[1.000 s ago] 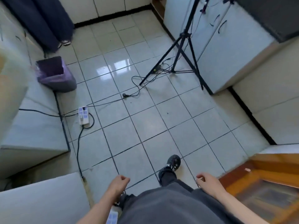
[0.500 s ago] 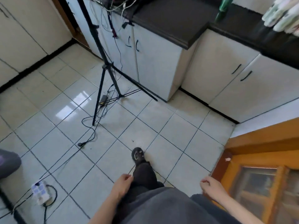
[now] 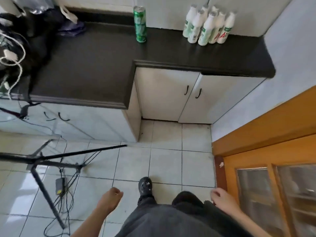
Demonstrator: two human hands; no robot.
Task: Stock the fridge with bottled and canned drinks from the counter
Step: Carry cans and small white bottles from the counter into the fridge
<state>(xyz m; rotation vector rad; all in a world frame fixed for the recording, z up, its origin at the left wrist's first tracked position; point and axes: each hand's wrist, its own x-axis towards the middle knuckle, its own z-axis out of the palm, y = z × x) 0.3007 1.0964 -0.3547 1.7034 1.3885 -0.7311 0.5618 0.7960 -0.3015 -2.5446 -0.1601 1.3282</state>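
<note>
A tall green can (image 3: 140, 24) stands upright on the black counter (image 3: 95, 65), near its back wall. To the right, several white bottles (image 3: 207, 26) with green and red labels stand in a tight cluster on the same counter. My left hand (image 3: 111, 199) hangs low at my side with fingers loosely curled, holding nothing. My right hand (image 3: 222, 197) hangs at my other side, also loosely curled and empty. Both hands are far below and in front of the counter. No fridge is in view.
A black tripod (image 3: 42, 161) with trailing cables (image 3: 66, 185) stands on the tiled floor at the left. White cabinet doors (image 3: 179, 96) sit under the counter. A wooden door (image 3: 273, 168) with glass panes is at the right. Bags and cords (image 3: 20, 40) lie on the counter's left end.
The view has swung right from the floor and tripod to face the counter with the can and bottles. Both hands stay hanging at my sides, empty.
</note>
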